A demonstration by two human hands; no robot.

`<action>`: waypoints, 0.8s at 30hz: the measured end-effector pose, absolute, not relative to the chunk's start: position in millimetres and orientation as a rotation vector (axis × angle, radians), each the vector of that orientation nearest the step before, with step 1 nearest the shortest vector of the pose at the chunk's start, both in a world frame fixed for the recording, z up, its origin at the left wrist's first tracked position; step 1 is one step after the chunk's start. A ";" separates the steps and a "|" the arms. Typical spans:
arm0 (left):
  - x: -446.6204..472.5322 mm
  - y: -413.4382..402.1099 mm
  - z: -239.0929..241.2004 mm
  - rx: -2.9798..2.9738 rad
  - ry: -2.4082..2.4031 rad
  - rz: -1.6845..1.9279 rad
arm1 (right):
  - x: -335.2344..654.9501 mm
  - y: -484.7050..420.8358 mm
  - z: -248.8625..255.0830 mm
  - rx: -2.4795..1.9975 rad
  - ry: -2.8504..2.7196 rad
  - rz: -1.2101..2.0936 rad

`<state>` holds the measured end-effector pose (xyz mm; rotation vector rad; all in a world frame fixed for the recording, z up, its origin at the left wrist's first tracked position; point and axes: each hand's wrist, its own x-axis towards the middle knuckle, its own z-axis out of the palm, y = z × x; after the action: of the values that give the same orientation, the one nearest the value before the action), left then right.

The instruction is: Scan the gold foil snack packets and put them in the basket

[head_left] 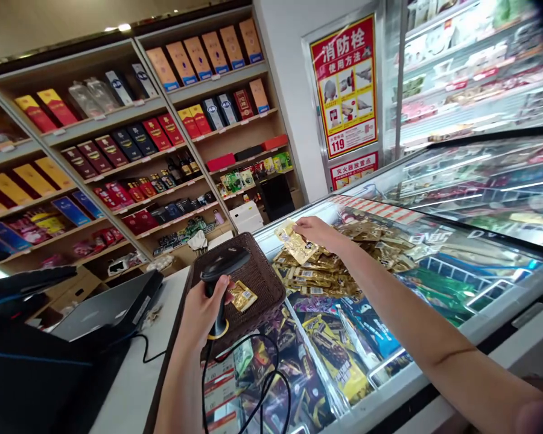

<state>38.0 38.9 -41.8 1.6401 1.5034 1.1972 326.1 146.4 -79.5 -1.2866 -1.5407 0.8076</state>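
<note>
My left hand (207, 305) is wrapped round the handle of a black barcode scanner (224, 260), whose head sits over a brown woven basket (265, 269). A single gold packet (243, 296) lies in that basket, just right of the scanner handle. Pinched in the fingers of my right hand (317, 231) is another gold packet (297, 243), raised slightly above a heap of similar gold packets (328, 274) on the freezer's glass top. The scanner's black cable (278, 375) loops down below my left hand.
Under the glass of the chest freezer (294, 319) are colourful packaged goods. A black monitor or till (111, 307) stands on the white counter at left. Shelves of boxed bottles (127, 141) line the back wall, beside a red and yellow poster (346, 87). Lit refrigerated shelves (466, 66) stand at right.
</note>
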 end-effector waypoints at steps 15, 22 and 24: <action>50.3 39.7 -51.0 1.761 1.518 0.982 | 340.2 155.5 -83.0 -1.478 -1.638 0.704; 54.2 36.6 -49.3 1.783 1.539 0.991 | 339.8 151.0 -79.3 -1.489 -1.684 0.669; 54.2 36.2 -49.4 1.790 1.536 0.996 | 340.2 153.4 -81.4 -1.490 -1.684 0.653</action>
<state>54.2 36.2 -49.4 1.7899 1.5363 0.9962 340.2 153.4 -81.4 -1.4896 -1.6844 0.6529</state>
